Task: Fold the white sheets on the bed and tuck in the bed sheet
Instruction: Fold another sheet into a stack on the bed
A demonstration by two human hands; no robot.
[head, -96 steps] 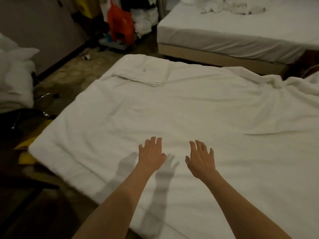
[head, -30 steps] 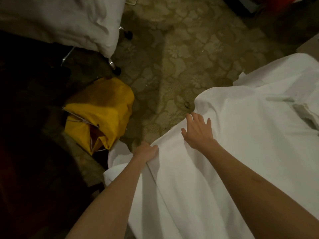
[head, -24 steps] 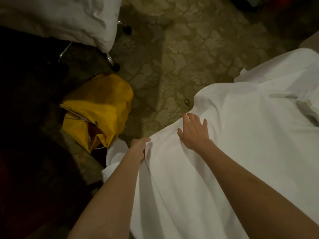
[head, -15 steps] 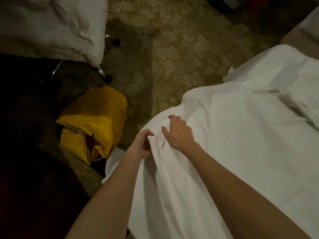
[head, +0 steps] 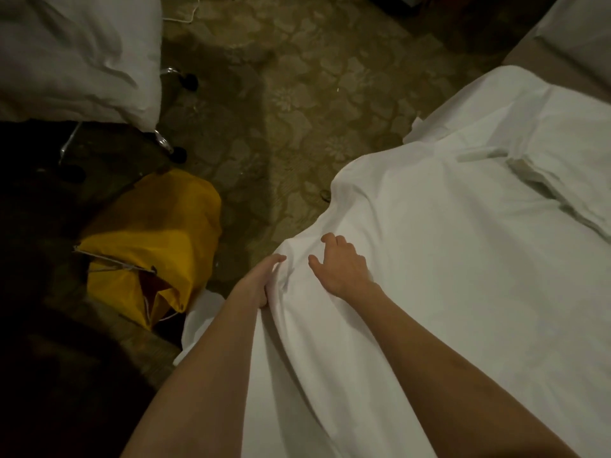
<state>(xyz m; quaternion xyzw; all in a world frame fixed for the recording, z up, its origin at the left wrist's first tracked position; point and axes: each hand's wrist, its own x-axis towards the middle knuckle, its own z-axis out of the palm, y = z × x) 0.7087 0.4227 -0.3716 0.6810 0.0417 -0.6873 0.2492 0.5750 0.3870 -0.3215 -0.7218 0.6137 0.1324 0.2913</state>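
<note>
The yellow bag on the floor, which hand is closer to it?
Left. The left hand grips the sheet edge beside the yellow bag; the right hand lies farther in on the bed.

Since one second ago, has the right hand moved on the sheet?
Yes. The right hand slid back from the sheet's edge toward the left hand, fingers now curling.

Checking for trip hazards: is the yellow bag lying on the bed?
No, the yellow bag sits on the carpet beside the bed sheet.
</note>
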